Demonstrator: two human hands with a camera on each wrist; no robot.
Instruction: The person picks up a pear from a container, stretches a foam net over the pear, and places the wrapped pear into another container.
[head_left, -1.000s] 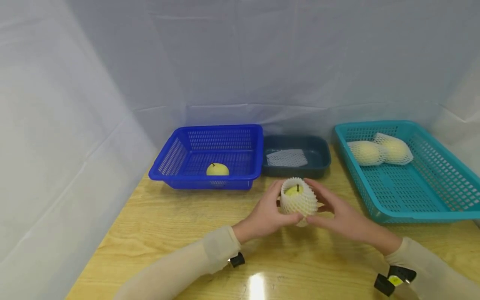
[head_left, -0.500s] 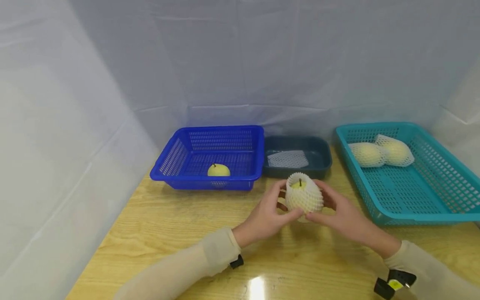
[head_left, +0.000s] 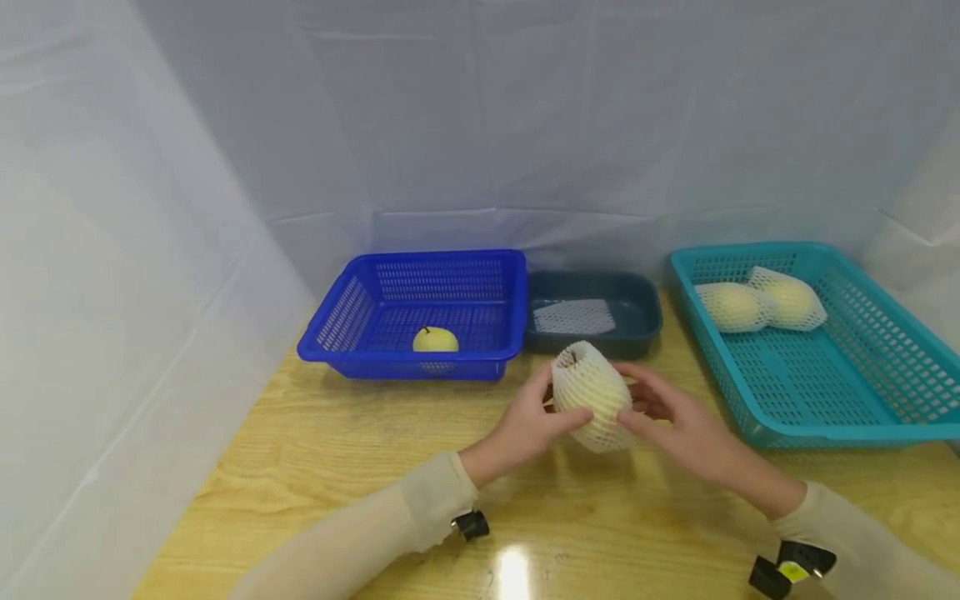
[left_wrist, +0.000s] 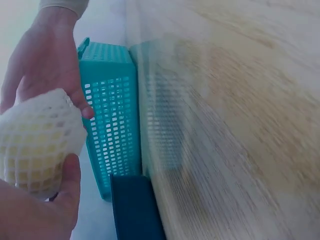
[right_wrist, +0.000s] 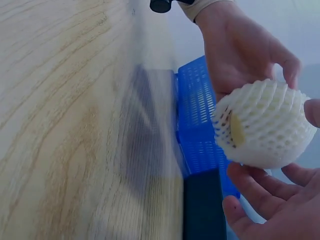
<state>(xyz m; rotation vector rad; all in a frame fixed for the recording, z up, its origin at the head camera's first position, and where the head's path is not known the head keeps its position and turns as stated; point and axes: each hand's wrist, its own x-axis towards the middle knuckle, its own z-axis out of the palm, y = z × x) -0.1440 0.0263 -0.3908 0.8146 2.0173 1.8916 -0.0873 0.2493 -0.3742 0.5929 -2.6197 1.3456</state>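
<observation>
Fruit in a white foam net is held above the table, grasped between the thumbs and curled fingers of the left hand and the right hand. Most of the fruit is veiled by the mesh; its stem is made out at the net's upper opening. The left fingers are largely concealed behind the net, and in the left wrist view both are cropped at the edge. The right thumb is cut off in the right wrist view.

The underside of a loose yellow fruit is hidden by the front wall of the blue basket. Two netted fruits are seen in the teal basket, cut off at the right; a flat net is contained in the dark tray between the baskets.

Wood grain is shown on the table, with bright glare near the viewer. Creased whitish sheeting is seen behind and leftward; its material cannot be told.
</observation>
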